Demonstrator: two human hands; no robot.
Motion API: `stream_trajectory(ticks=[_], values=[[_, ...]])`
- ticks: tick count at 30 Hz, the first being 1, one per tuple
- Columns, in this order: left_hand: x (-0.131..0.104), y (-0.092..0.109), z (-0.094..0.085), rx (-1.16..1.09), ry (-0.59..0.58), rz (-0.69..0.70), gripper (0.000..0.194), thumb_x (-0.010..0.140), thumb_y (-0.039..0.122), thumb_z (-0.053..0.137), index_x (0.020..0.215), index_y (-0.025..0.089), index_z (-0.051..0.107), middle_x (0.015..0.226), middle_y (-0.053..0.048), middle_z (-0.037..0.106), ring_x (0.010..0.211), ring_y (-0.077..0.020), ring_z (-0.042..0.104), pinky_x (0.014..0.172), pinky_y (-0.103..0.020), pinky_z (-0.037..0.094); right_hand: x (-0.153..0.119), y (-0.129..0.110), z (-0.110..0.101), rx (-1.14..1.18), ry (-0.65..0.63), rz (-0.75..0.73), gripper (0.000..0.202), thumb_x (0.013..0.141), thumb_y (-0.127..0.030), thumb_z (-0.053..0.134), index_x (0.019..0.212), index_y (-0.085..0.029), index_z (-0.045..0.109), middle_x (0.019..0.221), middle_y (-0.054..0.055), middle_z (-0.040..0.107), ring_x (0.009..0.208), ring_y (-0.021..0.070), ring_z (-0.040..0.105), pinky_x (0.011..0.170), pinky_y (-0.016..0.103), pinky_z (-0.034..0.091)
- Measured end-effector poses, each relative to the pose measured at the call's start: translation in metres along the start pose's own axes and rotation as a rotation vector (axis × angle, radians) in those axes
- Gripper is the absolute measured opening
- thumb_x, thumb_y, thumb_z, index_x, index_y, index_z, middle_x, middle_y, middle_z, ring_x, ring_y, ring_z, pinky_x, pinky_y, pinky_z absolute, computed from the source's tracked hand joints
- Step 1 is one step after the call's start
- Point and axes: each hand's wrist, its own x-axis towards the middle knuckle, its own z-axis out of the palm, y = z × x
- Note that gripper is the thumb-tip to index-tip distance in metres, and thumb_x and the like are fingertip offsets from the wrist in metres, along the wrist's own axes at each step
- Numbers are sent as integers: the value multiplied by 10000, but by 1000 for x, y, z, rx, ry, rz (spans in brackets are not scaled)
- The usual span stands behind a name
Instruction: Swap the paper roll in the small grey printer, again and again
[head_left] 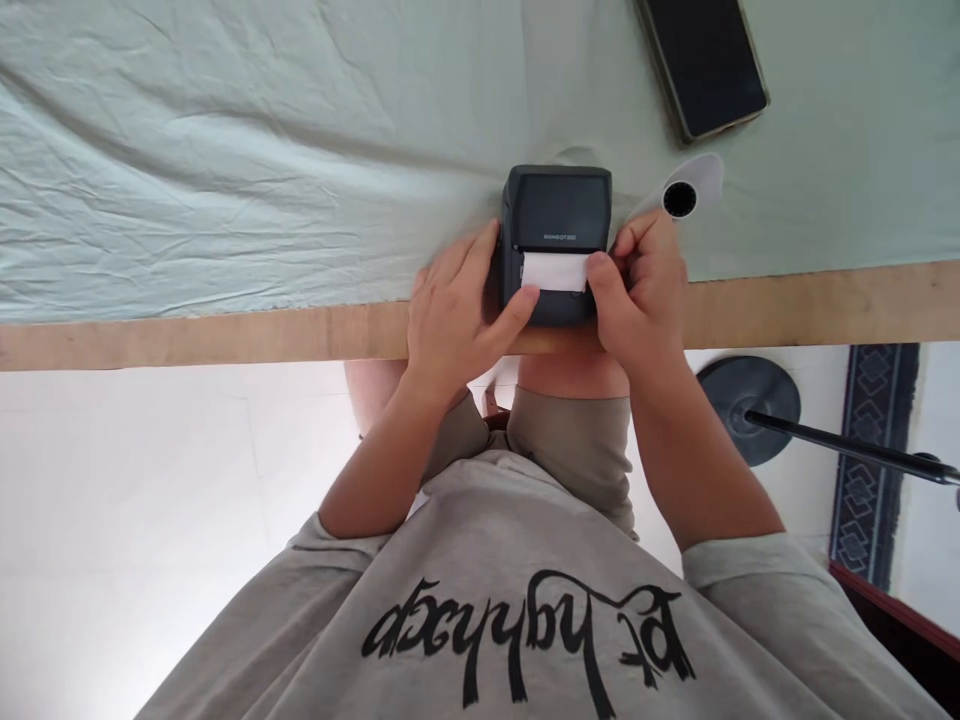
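A small dark grey label printer [561, 205] stands at the table's front edge, with a white label strip [555, 271] sticking out of its front slot. My left hand [461, 310] is wrapped against the printer's left side, its thumb at the lower left corner of the strip. On the other side, my right hand [646, 285] has its fingers curled in, and its thumb presses the strip's right end. Just beyond that hand lies a white curled piece, like a paper roll [705, 180], with a dark round end; what it is exactly is unclear.
A dark-screened phone [705, 65] lies farther back on the right. Pale green cloth [262, 180] with creases covers the table, leaving a bare wooden edge [817, 300] in front. Below right, a round black stand base [727, 385] with a pole rests on the floor.
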Motion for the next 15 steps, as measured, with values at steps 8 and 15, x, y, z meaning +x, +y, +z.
stream_trajectory(ticks=[8, 15], values=[[0, 4, -1, 52, -36, -43, 763, 1009, 710, 376, 1543, 170, 454, 1407, -174, 640, 1288, -376, 588, 1069, -488, 435, 18, -32, -23, -107, -146, 111, 185, 970, -329, 611, 868, -252, 477, 577, -91, 535, 519, 95, 523, 629, 314, 430], [0, 11, -9, 77, -89, -89, 786, 1010, 734, 310, 1553, 180, 440, 1432, -172, 618, 1328, -381, 564, 1084, -464, 423, 49, -74, -30, -101, -101, 166, 213, 891, -155, 558, 813, -298, 420, 469, -114, 511, 463, 200, 618, 646, 387, 501]])
